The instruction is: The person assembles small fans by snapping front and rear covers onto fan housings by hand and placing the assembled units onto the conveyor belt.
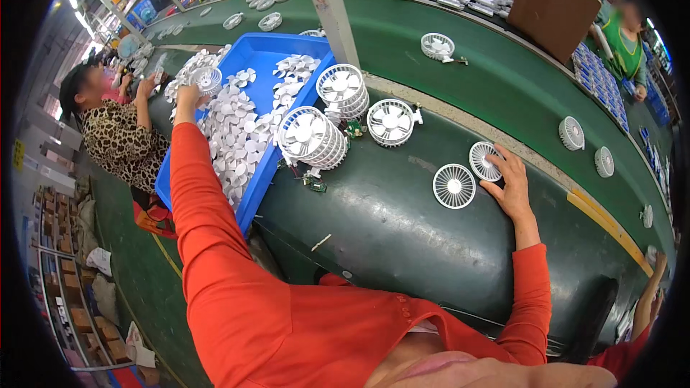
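Note:
My left hand (189, 98) reaches out over the far left side of a blue tray (253, 205) and grips a round white fan housing (207, 80). Heaps of small white fan blades (233, 133) fill much of that tray. On the dark green worktop my right hand (512, 185) has its fingers and thumb at the rim of a white fan grille (485, 162). Beside it lies a second round grille (454, 186), flat on the worktop.
Between tray and grilles stand two stacks of white fan housings (305, 136) with small circuit boards (315, 184), and a single fan (392, 123). Behind runs a green conveyor (496, 65) carrying fan parts. A pale post (327, 7) rises there. A co-worker (118, 118) sits at left.

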`<state>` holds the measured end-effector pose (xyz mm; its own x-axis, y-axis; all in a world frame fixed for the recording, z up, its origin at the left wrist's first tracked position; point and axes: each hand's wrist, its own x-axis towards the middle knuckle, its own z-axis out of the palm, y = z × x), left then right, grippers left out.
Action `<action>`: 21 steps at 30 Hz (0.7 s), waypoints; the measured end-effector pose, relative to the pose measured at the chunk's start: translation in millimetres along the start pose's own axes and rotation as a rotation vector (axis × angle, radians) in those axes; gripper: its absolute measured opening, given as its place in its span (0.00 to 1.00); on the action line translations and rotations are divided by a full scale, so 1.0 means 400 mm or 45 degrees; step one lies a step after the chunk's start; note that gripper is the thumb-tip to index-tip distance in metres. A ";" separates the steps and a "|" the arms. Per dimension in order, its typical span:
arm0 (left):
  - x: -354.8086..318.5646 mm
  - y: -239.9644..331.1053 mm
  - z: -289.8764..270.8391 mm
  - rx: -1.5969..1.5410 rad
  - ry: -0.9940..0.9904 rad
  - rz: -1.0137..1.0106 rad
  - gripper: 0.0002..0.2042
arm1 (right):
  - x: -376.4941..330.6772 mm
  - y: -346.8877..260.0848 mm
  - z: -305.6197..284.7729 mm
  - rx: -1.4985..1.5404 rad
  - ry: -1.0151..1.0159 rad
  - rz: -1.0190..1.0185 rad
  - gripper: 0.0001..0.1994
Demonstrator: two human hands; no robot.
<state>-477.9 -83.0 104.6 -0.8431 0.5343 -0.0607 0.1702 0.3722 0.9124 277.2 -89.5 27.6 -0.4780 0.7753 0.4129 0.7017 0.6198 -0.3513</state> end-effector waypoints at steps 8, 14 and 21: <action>-0.025 0.008 -0.022 1.272 -0.059 0.044 0.16 | -0.019 -0.016 -0.003 0.048 0.046 -0.005 0.27; -0.127 0.209 0.121 0.708 0.344 1.292 0.12 | 0.023 -0.015 0.014 0.046 0.037 -0.065 0.26; -0.676 0.515 0.624 0.602 -0.858 1.538 0.12 | -0.003 0.056 0.020 0.131 0.234 -0.014 0.17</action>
<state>-87.3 38.6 207.8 0.3022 0.8929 0.3339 0.8463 -0.4125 0.3370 289.4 -75.4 12.3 -0.3742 0.7390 0.5603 0.6350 0.6445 -0.4259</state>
